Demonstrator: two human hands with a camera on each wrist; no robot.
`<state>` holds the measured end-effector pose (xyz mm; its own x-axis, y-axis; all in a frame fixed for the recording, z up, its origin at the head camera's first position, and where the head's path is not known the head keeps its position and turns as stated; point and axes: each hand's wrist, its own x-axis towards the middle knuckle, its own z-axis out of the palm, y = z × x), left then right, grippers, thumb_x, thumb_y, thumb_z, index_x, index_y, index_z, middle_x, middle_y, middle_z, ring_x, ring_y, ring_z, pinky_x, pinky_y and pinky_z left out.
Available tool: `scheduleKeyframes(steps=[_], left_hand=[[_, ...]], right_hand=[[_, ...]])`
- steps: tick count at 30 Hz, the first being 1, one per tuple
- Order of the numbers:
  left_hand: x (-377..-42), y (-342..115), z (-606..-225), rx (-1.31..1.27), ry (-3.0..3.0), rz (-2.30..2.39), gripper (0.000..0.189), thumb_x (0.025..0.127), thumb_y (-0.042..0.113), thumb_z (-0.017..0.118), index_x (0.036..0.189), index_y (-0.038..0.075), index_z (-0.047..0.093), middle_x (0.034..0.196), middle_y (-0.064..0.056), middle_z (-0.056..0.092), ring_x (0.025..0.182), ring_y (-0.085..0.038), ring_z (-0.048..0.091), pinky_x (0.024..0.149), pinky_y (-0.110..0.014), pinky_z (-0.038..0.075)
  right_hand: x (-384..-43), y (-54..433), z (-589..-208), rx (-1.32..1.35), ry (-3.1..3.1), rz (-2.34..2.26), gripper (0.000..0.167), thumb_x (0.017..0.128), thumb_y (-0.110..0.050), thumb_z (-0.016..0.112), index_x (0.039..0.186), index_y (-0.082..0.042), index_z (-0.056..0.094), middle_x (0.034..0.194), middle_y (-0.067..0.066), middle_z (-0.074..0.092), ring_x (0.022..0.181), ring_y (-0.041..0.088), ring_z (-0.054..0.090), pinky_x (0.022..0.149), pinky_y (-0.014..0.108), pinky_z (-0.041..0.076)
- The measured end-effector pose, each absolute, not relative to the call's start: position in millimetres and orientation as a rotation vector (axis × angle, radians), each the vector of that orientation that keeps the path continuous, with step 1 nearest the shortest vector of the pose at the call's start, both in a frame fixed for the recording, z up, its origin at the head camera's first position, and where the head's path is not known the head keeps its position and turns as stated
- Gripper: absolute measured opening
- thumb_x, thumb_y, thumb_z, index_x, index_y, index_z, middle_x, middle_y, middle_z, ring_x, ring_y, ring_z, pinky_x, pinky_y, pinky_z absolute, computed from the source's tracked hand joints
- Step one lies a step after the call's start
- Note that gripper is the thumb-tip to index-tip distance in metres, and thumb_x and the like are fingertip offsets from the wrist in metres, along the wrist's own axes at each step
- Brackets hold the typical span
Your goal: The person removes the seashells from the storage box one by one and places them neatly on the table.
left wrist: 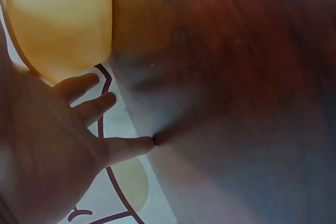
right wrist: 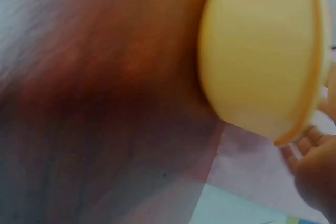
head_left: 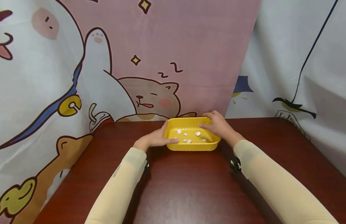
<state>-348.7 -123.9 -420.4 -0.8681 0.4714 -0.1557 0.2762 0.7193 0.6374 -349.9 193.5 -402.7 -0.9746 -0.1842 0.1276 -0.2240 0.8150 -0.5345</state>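
A shallow yellow plastic basin stands at the far part of the table, with several small white pieces scattered on its floor. My left hand holds its left end, thumb over the rim and fingers along the outside. In the left wrist view, the lower fingers of that hand are spread beneath the basin's end wall. At the back right corner my right hand grips the rim. The right wrist view is blurred; there the hand's fingers meet the basin's rim.
The dark reddish-brown table spreads in front of and beside the basin. Behind it hangs a pink and white cloth printed with cartoon animals, close to the table's far edge. More white cloth hangs at the right.
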Motion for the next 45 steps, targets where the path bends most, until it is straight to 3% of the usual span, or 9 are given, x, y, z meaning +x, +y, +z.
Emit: scheduleKeyframes(steps=[6,10,17,19,27,34,41,45], left_hand=[[-345,-131,-413,0.456,2.603,0.855,0.135,0.081,0.081,0.073,0.170,0.032,-0.016,0.151,-0.019,0.056,0.134,-0.032,0.057,0.123,-0.055,0.040],[-341,-132,-412,0.449,2.537,0.885,0.137,0.081,0.077,0.076,0.169,0.031,-0.020,0.155,-0.017,0.053,0.137,-0.031,0.054,0.126,-0.055,0.036],[-339,-125,-409,0.483,2.481,0.915,0.139,0.083,0.072,0.078,0.168,0.029,-0.023,0.162,-0.017,0.045,0.137,-0.030,0.052,0.126,-0.054,0.034],[-339,-123,-409,0.482,2.483,0.912,0.140,0.082,0.073,0.078,0.168,0.029,-0.023,0.164,-0.016,0.043,0.138,-0.030,0.051,0.127,-0.054,0.034],[-343,-122,-414,0.444,2.502,0.919,0.139,0.081,0.074,0.078,0.169,0.028,-0.021,0.172,-0.016,0.033,0.145,-0.031,0.047,0.128,-0.057,0.032],[-345,-121,-418,0.445,2.486,0.936,0.137,0.083,0.072,0.077,0.170,0.026,-0.019,0.168,-0.016,0.039,0.141,-0.031,0.049,0.126,-0.058,0.034],[-346,-120,-417,0.468,2.482,0.936,0.138,0.084,0.072,0.077,0.169,0.025,-0.021,0.173,-0.016,0.032,0.145,-0.031,0.048,0.127,-0.057,0.033],[-346,-121,-417,0.457,2.491,0.934,0.139,0.083,0.071,0.078,0.169,0.025,-0.020,0.175,-0.016,0.027,0.148,-0.032,0.045,0.128,-0.057,0.031]], right_hand=[[-353,174,-407,0.571,-2.972,0.791,0.056,0.097,-0.029,0.080,0.146,-0.007,0.063,0.129,0.016,0.066,0.113,0.032,0.065,0.099,0.049,0.058],[-357,166,-410,0.528,-3.077,0.805,0.054,0.097,-0.028,0.080,0.144,-0.007,0.064,0.119,0.015,0.071,0.104,0.026,0.066,0.095,0.044,0.057],[-357,167,-414,0.503,-3.170,0.747,0.050,0.100,-0.021,0.076,0.142,0.001,0.062,0.091,0.010,0.069,0.062,0.017,0.064,0.081,0.035,0.055],[-356,169,-415,0.498,-3.181,0.712,0.048,0.100,-0.020,0.075,0.141,0.002,0.063,0.087,0.008,0.069,0.057,0.014,0.062,0.078,0.032,0.054],[-358,166,-419,0.490,-3.213,0.676,0.043,0.099,-0.015,0.075,0.136,0.005,0.067,0.102,0.013,0.074,0.062,0.013,0.065,0.065,0.023,0.054],[-360,167,-424,0.564,-3.177,0.523,0.029,0.098,-0.015,0.076,0.122,0.003,0.075,0.113,0.015,0.076,0.084,0.020,0.063,0.078,0.031,0.054],[-357,171,-422,0.502,-3.024,0.788,0.038,0.098,-0.016,0.077,0.132,-0.001,0.071,0.096,0.010,0.070,0.074,0.019,0.062,0.069,0.031,0.054],[-354,178,-417,0.433,-2.857,0.848,0.036,0.096,-0.017,0.080,0.130,-0.005,0.072,0.102,0.010,0.066,0.091,0.025,0.059,0.083,0.040,0.054]])
